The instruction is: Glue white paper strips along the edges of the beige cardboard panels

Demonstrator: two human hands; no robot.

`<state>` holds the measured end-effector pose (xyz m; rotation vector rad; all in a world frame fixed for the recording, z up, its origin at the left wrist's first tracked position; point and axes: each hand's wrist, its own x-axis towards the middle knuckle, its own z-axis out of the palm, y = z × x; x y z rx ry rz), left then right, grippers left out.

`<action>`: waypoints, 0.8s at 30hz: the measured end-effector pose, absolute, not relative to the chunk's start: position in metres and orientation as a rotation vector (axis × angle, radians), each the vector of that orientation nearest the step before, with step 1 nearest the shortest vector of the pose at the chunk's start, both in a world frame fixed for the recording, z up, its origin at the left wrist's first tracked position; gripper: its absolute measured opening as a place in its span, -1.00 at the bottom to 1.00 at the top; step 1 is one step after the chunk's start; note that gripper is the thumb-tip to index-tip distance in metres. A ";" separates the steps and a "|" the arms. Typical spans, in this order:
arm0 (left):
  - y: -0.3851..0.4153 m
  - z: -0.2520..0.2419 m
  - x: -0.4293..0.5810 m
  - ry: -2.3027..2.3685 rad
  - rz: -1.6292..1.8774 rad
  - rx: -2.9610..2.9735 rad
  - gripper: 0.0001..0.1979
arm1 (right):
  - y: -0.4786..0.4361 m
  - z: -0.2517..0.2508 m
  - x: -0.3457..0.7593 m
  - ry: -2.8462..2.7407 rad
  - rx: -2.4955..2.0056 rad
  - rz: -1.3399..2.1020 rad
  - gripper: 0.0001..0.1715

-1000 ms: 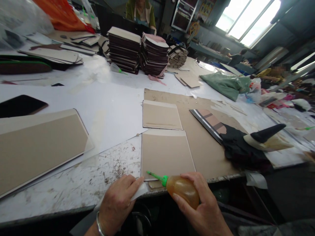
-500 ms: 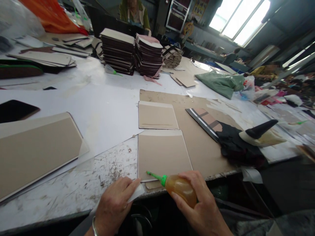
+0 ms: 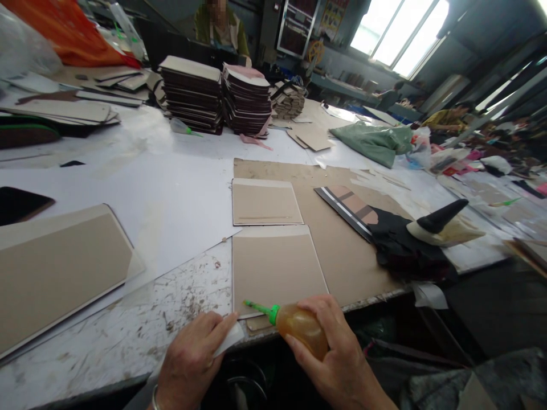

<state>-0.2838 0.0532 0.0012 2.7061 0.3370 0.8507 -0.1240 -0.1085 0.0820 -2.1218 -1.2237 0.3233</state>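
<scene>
My right hand [image 3: 331, 350] is wrapped round a squeeze bottle [image 3: 301, 330] of amber liquid with a green nozzle. The nozzle points left, its tip over the near edge of a beige board [image 3: 276, 270] with a pale border. Left of the bottle, my left hand [image 3: 194, 356] is closed at the table's front edge, pinching a small translucent white strip [image 3: 229, 339] under the thumb. Its fingertips are near the board's lower left corner. A smaller beige board [image 3: 267, 202] lies just beyond the first, with a thin line across its lower part.
A large beige sheet [image 3: 337, 262] lies under both boards. To the right are a black cloth [image 3: 393, 239] and a black-handled tool [image 3: 442, 216]. A long board [image 3: 64, 273] lies left. Tall stacks of boards [image 3: 192, 94] stand behind, where a person [image 3: 220, 28] is.
The whole view has shifted slightly, so the table things appear a little further left. Both hands keep their grips, and the bottle's nozzle stays over the board's near edge.
</scene>
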 end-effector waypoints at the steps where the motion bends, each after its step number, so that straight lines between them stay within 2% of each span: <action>1: 0.053 0.002 -0.284 0.339 0.854 2.706 -0.72 | -0.110 0.082 -0.123 -1.225 -2.127 0.315 -0.64; 24: 0.062 -0.015 -0.292 0.222 0.824 2.751 -0.70 | -0.167 0.083 -0.085 -1.050 -2.328 0.058 -0.71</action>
